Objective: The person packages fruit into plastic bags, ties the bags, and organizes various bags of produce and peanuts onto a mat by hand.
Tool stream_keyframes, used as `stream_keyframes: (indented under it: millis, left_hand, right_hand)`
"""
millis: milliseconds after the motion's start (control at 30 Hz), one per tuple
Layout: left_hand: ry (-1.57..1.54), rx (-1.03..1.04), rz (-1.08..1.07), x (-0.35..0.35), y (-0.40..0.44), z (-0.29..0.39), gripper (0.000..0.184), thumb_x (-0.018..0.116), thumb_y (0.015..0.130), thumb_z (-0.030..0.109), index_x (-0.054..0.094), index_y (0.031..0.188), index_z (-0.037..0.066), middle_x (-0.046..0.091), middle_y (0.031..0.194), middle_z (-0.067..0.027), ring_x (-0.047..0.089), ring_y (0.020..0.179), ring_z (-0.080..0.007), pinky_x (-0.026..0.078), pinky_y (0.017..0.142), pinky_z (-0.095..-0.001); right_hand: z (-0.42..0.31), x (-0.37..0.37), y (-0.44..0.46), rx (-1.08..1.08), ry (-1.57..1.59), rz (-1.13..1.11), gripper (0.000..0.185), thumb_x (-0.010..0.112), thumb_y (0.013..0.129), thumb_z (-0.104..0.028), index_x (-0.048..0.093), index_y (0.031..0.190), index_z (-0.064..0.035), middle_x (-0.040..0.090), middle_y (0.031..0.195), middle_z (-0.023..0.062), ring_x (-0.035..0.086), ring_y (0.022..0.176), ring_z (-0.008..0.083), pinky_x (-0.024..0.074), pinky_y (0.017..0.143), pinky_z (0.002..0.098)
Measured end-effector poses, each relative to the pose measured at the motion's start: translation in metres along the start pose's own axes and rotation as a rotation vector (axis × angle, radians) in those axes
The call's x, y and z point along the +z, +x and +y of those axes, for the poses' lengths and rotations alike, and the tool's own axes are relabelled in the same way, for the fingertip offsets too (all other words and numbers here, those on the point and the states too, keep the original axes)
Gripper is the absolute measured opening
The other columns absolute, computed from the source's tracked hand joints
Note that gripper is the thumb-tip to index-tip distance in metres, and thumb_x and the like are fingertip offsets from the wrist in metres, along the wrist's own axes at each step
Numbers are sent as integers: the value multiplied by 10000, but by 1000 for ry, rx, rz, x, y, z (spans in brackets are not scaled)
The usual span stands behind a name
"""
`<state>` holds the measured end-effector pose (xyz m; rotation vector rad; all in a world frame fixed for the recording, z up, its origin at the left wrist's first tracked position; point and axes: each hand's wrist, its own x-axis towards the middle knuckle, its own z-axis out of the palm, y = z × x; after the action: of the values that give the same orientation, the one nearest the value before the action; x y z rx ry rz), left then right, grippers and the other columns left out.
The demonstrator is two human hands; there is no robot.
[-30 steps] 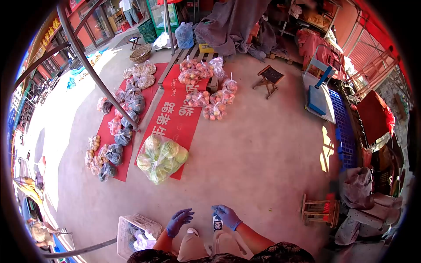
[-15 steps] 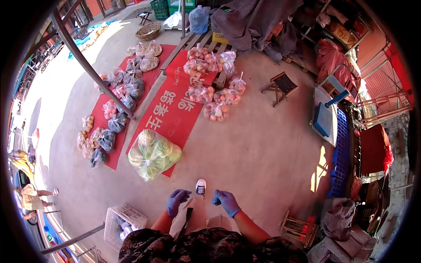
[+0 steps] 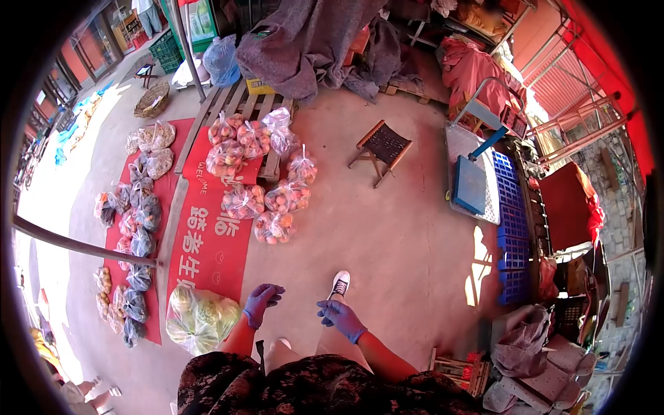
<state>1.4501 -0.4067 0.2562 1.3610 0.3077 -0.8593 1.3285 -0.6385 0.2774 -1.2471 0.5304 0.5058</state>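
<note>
Both hands wear blue-purple gloves and are held low in front of the body, apart from each other and touching nothing. My left hand (image 3: pixel 263 304) has its fingers loosely bent and apart, nearest to the clear bag of green vegetables (image 3: pixel 202 319) at the end of the red mat (image 3: pixel 216 252). Over the legs is my right hand (image 3: pixel 342 321), its fingers loosely bent and apart, with nothing in it. A sneaker (image 3: pixel 339 283) shows beyond it. Clear bags of red and yellow fruit (image 3: pixel 274 227) sit farther up, partly on a wooden pallet (image 3: pixel 264 105).
A folding stool (image 3: pixel 384 144) stands ahead. To the right are a platform scale (image 3: pixel 471 185), blue crates (image 3: pixel 513 252) and a small wooden stool (image 3: pixel 462 371). Dark and clear bags (image 3: pixel 142 242) line the left mat, crossed by a metal pole (image 3: pixel 83 247). A person (image 3: pixel 146 15) stands far off.
The view has shifted and turned, so the mats and bags lie farther left and the bag of greens is closer to my left hand. The feet have stepped. The white basket is out of view.
</note>
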Motion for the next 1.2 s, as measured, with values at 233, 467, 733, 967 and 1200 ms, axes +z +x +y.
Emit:
stream_keyframes:
  millis: [233,467,733,967,1200]
  left_hand:
    - [-4,-108,-22,106,110,87,263,517,868,289,588,1004,75,633,967,-36,571,809,-118,446,747,-264]
    - [-194,-80,126,133,215,150,256,549,853,249,605,998,46,636,922,-28,574,787,-119,453,728,-253]
    - [-392,-174,205,111,398,231,234,549,845,242,596,997,69,632,968,-31,574,811,-110,448,731,-249]
    - [-596,1,319,87,497,359,269,544,864,210,575,1037,7,625,939,-59,590,832,-131,471,738,-255]
    - [-658,114,373,50,589,411,320,511,869,286,552,1120,92,594,1064,-6,535,915,-119,423,818,-290]
  right_hand:
    - [-136,-130,112,43,13,-32,253,436,930,-165,546,1122,-45,600,893,47,580,735,105,494,691,244]
    - [-278,-163,243,93,-104,-128,254,469,921,-192,563,1115,-58,604,889,39,576,736,100,497,689,246]
    - [-369,-199,409,437,-175,-156,265,501,905,-208,565,1109,-52,603,884,51,597,737,129,501,667,255]
    - [-490,-201,574,332,-213,-233,250,521,894,-234,583,1071,-68,615,875,58,593,667,119,503,598,242]
    - [-555,-161,767,344,-446,-331,248,518,895,-251,579,1071,-89,617,884,69,594,627,127,501,544,238]
